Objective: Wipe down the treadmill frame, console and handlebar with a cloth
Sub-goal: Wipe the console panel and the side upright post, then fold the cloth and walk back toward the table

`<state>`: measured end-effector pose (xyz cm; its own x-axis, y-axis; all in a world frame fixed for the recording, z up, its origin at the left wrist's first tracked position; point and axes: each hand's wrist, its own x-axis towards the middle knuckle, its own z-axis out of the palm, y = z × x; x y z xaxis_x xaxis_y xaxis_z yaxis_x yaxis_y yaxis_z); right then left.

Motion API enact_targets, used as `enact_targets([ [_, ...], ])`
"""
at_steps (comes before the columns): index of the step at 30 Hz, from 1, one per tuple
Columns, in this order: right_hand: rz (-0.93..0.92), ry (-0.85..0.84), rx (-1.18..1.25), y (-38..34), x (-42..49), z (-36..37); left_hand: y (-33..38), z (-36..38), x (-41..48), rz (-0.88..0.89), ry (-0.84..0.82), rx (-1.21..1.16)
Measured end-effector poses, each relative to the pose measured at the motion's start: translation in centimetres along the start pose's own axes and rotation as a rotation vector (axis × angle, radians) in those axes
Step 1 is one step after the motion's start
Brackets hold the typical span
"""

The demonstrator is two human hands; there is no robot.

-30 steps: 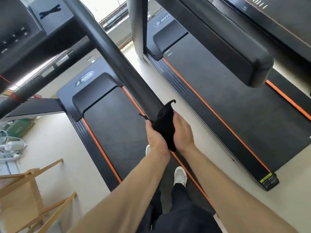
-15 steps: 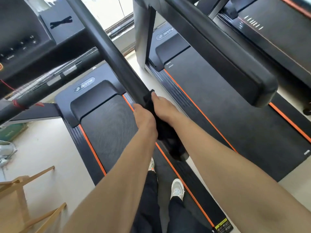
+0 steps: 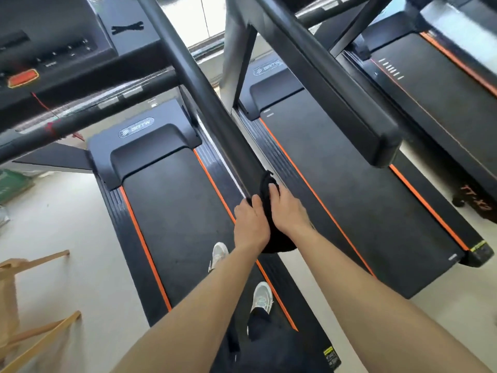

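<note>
Pale floor [image 3: 67, 211] surrounds the treadmills; toward one o'clock, we clench our left hand [image 3: 250, 224] and right hand [image 3: 287, 211] around the black cloth [image 3: 266, 184] wrapping the handlebar [image 3: 209, 95].

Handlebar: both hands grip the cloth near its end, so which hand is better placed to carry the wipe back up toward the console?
Probably the right hand. Its fingers reach further up the handlebar over the black cloth, while the left hand clamps lower, nearer the bar's end. The console lies up the bar.

Both arms extended forward, forearms converging. Left hand [image 3: 250, 224] and right hand [image 3: 289, 210] side by side, almost touching, fingers curled in a closed grip, knuckles up, wrists roughly straight.
</note>
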<state>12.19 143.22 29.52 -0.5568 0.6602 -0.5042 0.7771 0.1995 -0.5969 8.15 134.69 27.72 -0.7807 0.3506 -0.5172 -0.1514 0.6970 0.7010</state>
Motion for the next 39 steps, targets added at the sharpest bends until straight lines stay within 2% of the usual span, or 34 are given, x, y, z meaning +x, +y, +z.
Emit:
enact_targets([
  [2, -0.031, 0.114, -0.065, 0.7, -2.3, -0.5, -0.9, -0.7, -1.0, 0.009, -0.012, 0.046],
  [4, -0.071, 0.266, -0.085, 0.4, -4.0, -1.1, -1.2, -2.3, -1.8, 0.009, 0.012, -0.039],
  [6, -0.155, 0.322, 0.034, -0.7, -5.0, -1.3, -0.9, -4.9, -2.4, 0.031, 0.037, -0.146],
  [9, -0.290, 0.078, 0.297, -4.2, -5.9, -0.6, -0.6, -10.0, -3.9, 0.054, 0.029, -0.266],
  [12, -0.330, -0.195, 0.536, -8.6, -7.2, 0.8, -1.3, -15.2, -5.8, 0.028, -0.014, -0.357],
  [14, -0.371, -0.312, 0.578, -11.4, -7.9, 2.2, -1.8, -18.5, -7.4, -0.032, 0.024, -0.504],
  [16, -0.440, -0.389, 0.498, -14.3, -8.9, 3.9, -2.5, -21.9, -8.8, 0.014, 0.112, -0.595],
  [19, -0.518, -0.495, 0.394, -18.6, -11.2, 6.7, -4.5, -26.3, -10.4, 0.189, 0.239, -0.415],
  [22, -0.584, -0.538, 0.320, -22.2, -13.6, 9.6, -7.4, -30.1, -11.5, 0.198, 0.444, -0.407],
  [25, -0.675, -0.609, 0.178, -25.3, -16.0, 12.1, -10.5, -34.3, -13.1, 0.181, 0.561, -0.436],
  [27, -0.741, -0.729, 0.066, -27.4, -17.8, 13.8, -12.5, -37.1, -14.5, 0.151, 0.602, -0.404],
  [30, -0.710, -0.906, -0.034, -30.4, -21.1, 16.8, -15.2, -41.3, -16.6, 0.154, 0.617, -0.326],
  [36, -0.768, -1.003, -0.169, -34.6, -25.7, 24.1, -21.1, -46.8, -21.4, 0.123, 0.680, -0.270],
  [39, -0.857, -1.039, -0.183, -35.9, -27.6, 27.6, -23.9, -47.9, -23.5, 0.083, 0.700, -0.333],
])
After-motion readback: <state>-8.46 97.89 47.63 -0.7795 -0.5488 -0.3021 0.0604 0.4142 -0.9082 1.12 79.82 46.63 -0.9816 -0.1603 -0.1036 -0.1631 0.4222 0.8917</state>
